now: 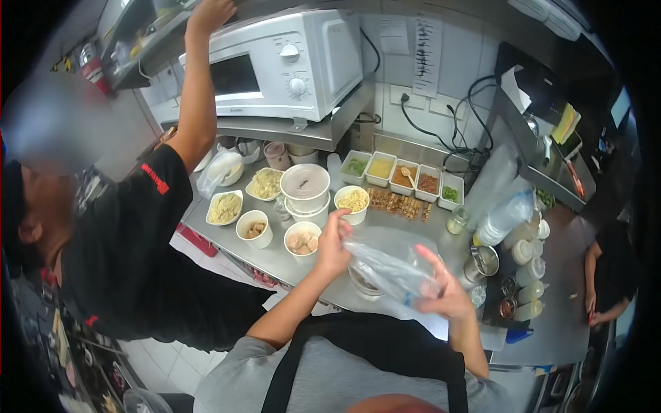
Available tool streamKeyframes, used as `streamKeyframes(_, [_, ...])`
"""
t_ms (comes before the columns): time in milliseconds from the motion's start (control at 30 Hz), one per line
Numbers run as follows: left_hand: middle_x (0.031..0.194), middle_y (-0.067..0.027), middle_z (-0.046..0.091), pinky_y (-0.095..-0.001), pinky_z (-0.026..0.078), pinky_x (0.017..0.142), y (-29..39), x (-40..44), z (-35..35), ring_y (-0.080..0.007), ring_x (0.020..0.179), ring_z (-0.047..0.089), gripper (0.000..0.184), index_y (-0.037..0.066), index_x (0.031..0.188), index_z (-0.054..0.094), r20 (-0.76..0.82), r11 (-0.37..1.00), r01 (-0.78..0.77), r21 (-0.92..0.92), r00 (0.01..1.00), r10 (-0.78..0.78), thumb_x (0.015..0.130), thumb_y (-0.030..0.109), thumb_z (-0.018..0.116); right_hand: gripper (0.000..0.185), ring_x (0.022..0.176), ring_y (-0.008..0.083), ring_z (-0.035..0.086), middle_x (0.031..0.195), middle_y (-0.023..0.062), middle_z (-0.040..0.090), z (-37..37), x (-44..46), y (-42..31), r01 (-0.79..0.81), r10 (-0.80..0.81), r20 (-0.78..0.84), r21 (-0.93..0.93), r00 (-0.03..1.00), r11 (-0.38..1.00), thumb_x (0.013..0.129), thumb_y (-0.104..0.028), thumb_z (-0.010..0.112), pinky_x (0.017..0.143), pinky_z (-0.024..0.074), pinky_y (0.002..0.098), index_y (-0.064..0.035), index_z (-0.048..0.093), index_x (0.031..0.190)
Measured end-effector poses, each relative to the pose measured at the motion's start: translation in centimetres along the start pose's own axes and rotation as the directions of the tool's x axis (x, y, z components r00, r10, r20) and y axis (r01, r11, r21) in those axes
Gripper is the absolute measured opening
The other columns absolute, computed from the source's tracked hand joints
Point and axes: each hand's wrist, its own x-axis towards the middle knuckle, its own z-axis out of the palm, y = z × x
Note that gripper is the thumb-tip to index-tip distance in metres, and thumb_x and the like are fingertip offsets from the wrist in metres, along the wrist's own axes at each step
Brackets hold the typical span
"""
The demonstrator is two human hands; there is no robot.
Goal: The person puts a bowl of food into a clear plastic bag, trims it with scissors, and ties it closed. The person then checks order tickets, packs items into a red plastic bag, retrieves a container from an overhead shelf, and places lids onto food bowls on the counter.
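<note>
A clear plastic bag [389, 265] stretches between my two hands above the front of the steel counter. My left hand [334, 246] grips one end of it with the fingers pinched. At the other end, my right hand [446, 292] holds the bag low in the palm, its index finger pointing up. Partly hidden under the bag is a round metal bowl [363, 283]. Just beyond my left hand stand a white tub of noodles [352, 200] and a tub of pale meat pieces [301, 241]. Skewers [399, 203] lie in a row behind the bag.
Several white trays of toppings [403, 177] line the back. A stacked lidded tub [305, 187] stands left, under a microwave [275, 65] on a shelf. Squeeze bottles [530, 289] and a metal pot [480, 263] are right. A co-worker [124, 255] reaches up at left; another person [613, 275] stands far right.
</note>
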Motion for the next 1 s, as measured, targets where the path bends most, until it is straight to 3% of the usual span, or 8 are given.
streamKeyframes(167, [0.082, -0.0033, 0.056, -0.0270, 0.044, 0.072, 5.1, -2.4, -0.5, -0.0142, 0.075, 0.053, 0.072, 0.013, 0.132, 0.035, 0.655, 0.529, 0.484, -0.697, 0.730, 0.195, 0.069, -0.010, 0.062, 0.077, 0.065, 0.0124, 0.047, 0.097, 0.0084, 0.062, -8.0, 2.6, 4.7, -0.228, -0.511, -0.563, -0.785, 0.650, 0.576, 0.074, 0.012, 0.057, 0.064, 0.0442, 0.0239, -0.0105, 0.031, 0.142])
streamKeyframes(333, [0.073, 0.0008, 0.044, -0.0257, 0.043, 0.060, -1.6, 0.7, -0.9, -0.0121, 0.066, 0.048, 0.038, 0.008, 0.106, 0.046, -0.143, 0.972, -0.012, 0.236, 0.989, 0.047, 0.076, 0.002, 0.069, 0.062, 0.075, 0.0164, 0.059, 0.096, 0.0048, 0.065, 0.5, 0.2, 1.5, 0.057, 0.014, -0.151, 0.452, 0.988, 0.890, 0.078, 0.005, 0.055, 0.060, 0.0481, 0.0306, -0.0088, 0.039, 0.137])
streamKeyframes(467, [0.087, -0.0041, 0.058, -0.0269, 0.048, 0.068, -1.1, 1.0, -2.5, -0.0157, 0.075, 0.057, 0.045, 0.009, 0.120, 0.046, 0.166, 0.400, 0.346, -0.849, 0.893, -0.419, 0.080, 0.004, 0.066, 0.039, 0.075, 0.0198, 0.059, 0.092, 0.0081, 0.065, 0.0, 1.3, 2.4, 0.201, -0.042, 0.231, -0.724, 0.972, 0.660, 0.080, 0.000, 0.056, 0.062, 0.0461, 0.0347, -0.0021, 0.055, 0.118])
streamKeyframes(567, [0.102, -0.0093, 0.059, -0.0310, 0.049, 0.075, 1.2, -0.2, -3.9, -0.0197, 0.087, 0.057, 0.032, 0.010, 0.114, 0.055, 0.410, 0.671, 0.224, -0.707, 0.902, 0.131, 0.084, 0.002, 0.058, 0.027, 0.086, 0.0368, 0.057, 0.100, 0.0217, 0.058, -5.8, 6.4, 5.6, -0.102, -0.417, -0.128, -0.991, 0.900, 0.086, 0.077, -0.006, 0.060, 0.075, 0.0455, 0.0439, -0.0002, 0.060, 0.104])
streamKeyframes(667, [0.102, -0.0167, 0.059, -0.0340, 0.050, 0.076, 1.6, 1.2, -2.7, -0.0227, 0.089, 0.058, 0.030, 0.011, 0.097, 0.065, 0.362, 0.907, -0.414, 0.073, 0.858, 0.363, 0.074, -0.007, 0.055, 0.031, 0.088, 0.0422, 0.056, 0.092, 0.0220, 0.060, -5.1, 9.8, 4.1, -0.183, -0.241, -0.205, -0.977, 0.949, 0.109, 0.075, -0.007, 0.060, 0.077, 0.0449, 0.0460, 0.0009, 0.058, 0.105])
streamKeyframes(733, [0.103, -0.0175, 0.056, -0.0359, 0.049, 0.078, 1.9, 3.6, -3.5, -0.0292, 0.089, 0.058, 0.040, 0.012, 0.095, 0.068, -0.032, 0.729, -0.232, 0.644, 0.944, 0.329, 0.066, -0.011, 0.052, 0.030, 0.082, 0.0406, 0.057, 0.088, 0.0206, 0.060, -3.6, 11.1, 2.0, -0.037, -0.297, -0.130, -0.953, 0.946, 0.301, 0.073, -0.006, 0.059, 0.077, 0.0464, 0.0422, -0.0024, 0.063, 0.103])
streamKeyframes(867, [0.113, -0.0166, 0.049, -0.0399, 0.049, 0.079, 1.7, 4.3, -5.3, -0.0355, 0.097, 0.056, 0.051, 0.010, 0.108, 0.063, -0.024, 0.707, -0.266, 0.655, 0.928, 0.371, 0.063, -0.012, 0.052, 0.025, 0.081, 0.0365, 0.058, 0.087, 0.0196, 0.060, -0.6, 13.0, -0.7, 0.179, -0.696, 0.183, -0.981, 0.695, -0.079, 0.072, -0.005, 0.058, 0.076, 0.0473, 0.0381, -0.0048, 0.066, 0.096])
streamKeyframes(1000, [0.118, -0.0173, 0.045, -0.0412, 0.048, 0.083, 2.2, 0.9, -4.7, -0.0385, 0.102, 0.053, 0.060, 0.008, 0.119, 0.054, 0.032, 0.797, -0.335, 0.503, 0.929, 0.370, 0.063, -0.013, 0.053, 0.027, 0.087, 0.0352, 0.059, 0.091, 0.0200, 0.061, 4.4, 13.1, 0.9, 0.366, -0.572, 0.204, -0.913, 0.794, 0.182, 0.072, -0.008, 0.063, 0.080, 0.0471, 0.0397, -0.0048, 0.066, 0.099])
